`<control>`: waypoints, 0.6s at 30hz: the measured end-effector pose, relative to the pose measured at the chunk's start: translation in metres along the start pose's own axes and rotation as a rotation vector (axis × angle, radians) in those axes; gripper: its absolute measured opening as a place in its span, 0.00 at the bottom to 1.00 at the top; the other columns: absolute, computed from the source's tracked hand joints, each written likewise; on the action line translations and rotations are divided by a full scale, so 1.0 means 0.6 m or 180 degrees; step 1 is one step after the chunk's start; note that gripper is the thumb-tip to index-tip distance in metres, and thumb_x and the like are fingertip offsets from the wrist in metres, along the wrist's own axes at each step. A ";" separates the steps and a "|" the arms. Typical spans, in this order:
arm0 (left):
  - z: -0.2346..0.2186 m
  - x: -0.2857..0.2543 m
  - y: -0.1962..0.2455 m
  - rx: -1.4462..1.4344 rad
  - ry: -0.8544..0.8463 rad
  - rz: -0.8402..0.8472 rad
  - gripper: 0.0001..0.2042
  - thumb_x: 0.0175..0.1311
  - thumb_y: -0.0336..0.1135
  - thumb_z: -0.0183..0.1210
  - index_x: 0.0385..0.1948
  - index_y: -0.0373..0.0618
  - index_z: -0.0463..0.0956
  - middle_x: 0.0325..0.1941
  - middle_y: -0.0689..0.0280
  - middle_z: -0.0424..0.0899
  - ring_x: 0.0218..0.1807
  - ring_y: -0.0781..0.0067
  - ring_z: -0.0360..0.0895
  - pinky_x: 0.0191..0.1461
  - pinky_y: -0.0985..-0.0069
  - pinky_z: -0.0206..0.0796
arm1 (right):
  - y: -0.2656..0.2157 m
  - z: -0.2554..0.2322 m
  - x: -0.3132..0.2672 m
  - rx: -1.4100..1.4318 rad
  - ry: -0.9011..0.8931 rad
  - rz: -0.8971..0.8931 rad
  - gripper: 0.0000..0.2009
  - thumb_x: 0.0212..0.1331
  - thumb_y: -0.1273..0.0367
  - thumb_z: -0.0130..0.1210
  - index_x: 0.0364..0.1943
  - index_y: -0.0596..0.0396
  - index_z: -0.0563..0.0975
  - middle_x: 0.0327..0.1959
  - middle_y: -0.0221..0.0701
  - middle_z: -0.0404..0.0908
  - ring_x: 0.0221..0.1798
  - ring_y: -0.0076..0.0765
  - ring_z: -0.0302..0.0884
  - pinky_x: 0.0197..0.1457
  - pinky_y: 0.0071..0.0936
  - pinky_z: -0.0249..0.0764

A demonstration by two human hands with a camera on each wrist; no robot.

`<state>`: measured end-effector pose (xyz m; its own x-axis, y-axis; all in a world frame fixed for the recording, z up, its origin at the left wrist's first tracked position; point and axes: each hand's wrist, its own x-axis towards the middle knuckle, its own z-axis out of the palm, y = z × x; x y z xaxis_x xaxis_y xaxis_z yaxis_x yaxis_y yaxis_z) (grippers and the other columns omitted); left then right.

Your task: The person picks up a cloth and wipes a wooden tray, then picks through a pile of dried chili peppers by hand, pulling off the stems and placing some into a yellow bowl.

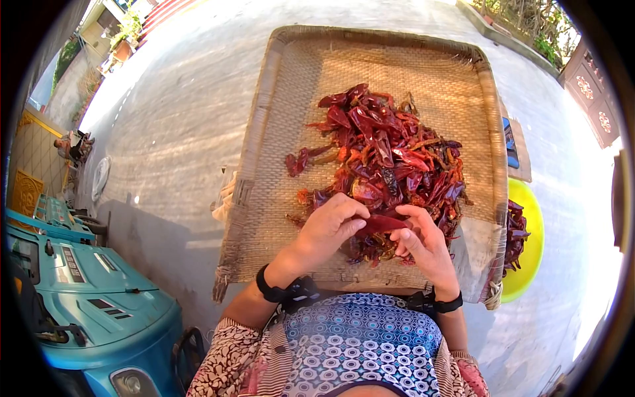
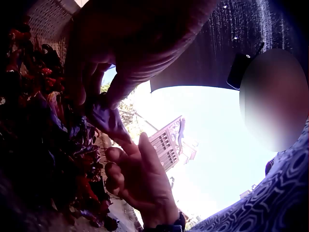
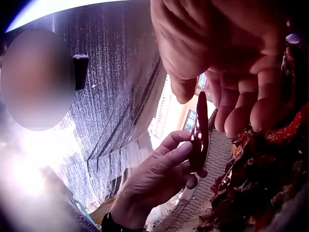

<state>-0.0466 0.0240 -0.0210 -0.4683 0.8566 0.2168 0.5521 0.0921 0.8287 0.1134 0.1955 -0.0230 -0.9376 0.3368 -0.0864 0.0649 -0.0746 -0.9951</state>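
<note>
A dark red dried pepper [image 1: 382, 223] lies between both hands above the pile of peppers [image 1: 397, 152]. Its wide end is pinched by the thumb and fingers of the left hand [image 1: 325, 231]; the right wrist view shows that pepper [image 3: 199, 135] upright from the left hand [image 3: 161, 179]. At its narrow end is the right hand [image 1: 426, 248], thumb and fingers spread with no grip around it. In the left wrist view the pepper [image 2: 108, 121] slants toward the right hand [image 2: 145, 181].
The pile lies in a large woven tray [image 1: 278, 112]. Right of it stand a yellow-green basin [image 1: 529, 258] with more peppers and a phone [image 1: 510, 142] on cardboard. A teal vehicle [image 1: 99, 298] is at lower left, and a person [image 1: 65, 147] sits far left.
</note>
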 end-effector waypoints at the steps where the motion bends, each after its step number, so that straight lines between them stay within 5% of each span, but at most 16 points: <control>1: 0.008 -0.001 0.000 -0.0092 -0.0023 0.0034 0.07 0.62 0.24 0.60 0.40 0.43 0.77 0.37 0.65 0.75 0.39 0.71 0.74 0.41 0.77 0.67 | -0.001 0.006 -0.001 -0.0075 0.0071 0.0073 0.16 0.69 0.65 0.51 0.56 0.55 0.70 0.33 0.27 0.78 0.30 0.17 0.74 0.32 0.15 0.70; 4: 0.018 0.000 -0.001 -0.0208 -0.0083 0.0174 0.06 0.65 0.27 0.59 0.42 0.43 0.76 0.37 0.66 0.76 0.36 0.74 0.75 0.39 0.78 0.69 | 0.021 0.001 0.001 -0.0131 -0.0056 0.0078 0.12 0.69 0.68 0.50 0.53 0.55 0.72 0.32 0.26 0.79 0.28 0.16 0.74 0.31 0.15 0.68; 7: 0.023 0.003 0.015 -0.1744 -0.0061 -0.1575 0.06 0.68 0.30 0.57 0.41 0.43 0.74 0.37 0.68 0.78 0.33 0.78 0.75 0.36 0.80 0.70 | 0.017 0.006 -0.004 0.0318 -0.0028 0.0230 0.09 0.69 0.71 0.50 0.49 0.56 0.73 0.32 0.25 0.79 0.28 0.15 0.73 0.30 0.14 0.66; 13: 0.035 -0.004 -0.022 -0.3123 -0.0425 -0.1550 0.07 0.69 0.34 0.57 0.41 0.43 0.72 0.34 0.68 0.81 0.30 0.82 0.76 0.33 0.83 0.70 | 0.031 0.003 -0.001 0.0866 -0.0209 0.0171 0.08 0.68 0.72 0.52 0.48 0.57 0.73 0.32 0.25 0.80 0.28 0.15 0.75 0.32 0.14 0.69; 16: 0.032 -0.003 -0.016 -0.3318 -0.0395 -0.1696 0.09 0.68 0.35 0.59 0.43 0.42 0.72 0.36 0.69 0.80 0.31 0.82 0.76 0.32 0.83 0.69 | 0.032 0.001 0.002 0.0793 -0.0115 0.0181 0.08 0.68 0.71 0.53 0.48 0.57 0.73 0.31 0.25 0.79 0.28 0.16 0.75 0.33 0.15 0.71; 18: 0.018 0.004 -0.019 -0.2569 -0.0183 -0.1587 0.10 0.68 0.35 0.59 0.45 0.42 0.72 0.37 0.69 0.80 0.31 0.82 0.76 0.32 0.84 0.69 | 0.030 -0.005 0.004 0.0786 0.0235 0.0168 0.08 0.68 0.70 0.53 0.48 0.57 0.74 0.30 0.25 0.80 0.28 0.16 0.75 0.33 0.15 0.71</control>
<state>-0.0465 0.0308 -0.0354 -0.4748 0.8389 -0.2660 -0.3556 0.0936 0.9300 0.1135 0.1976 -0.0412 -0.9071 0.3933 -0.1502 0.0193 -0.3177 -0.9480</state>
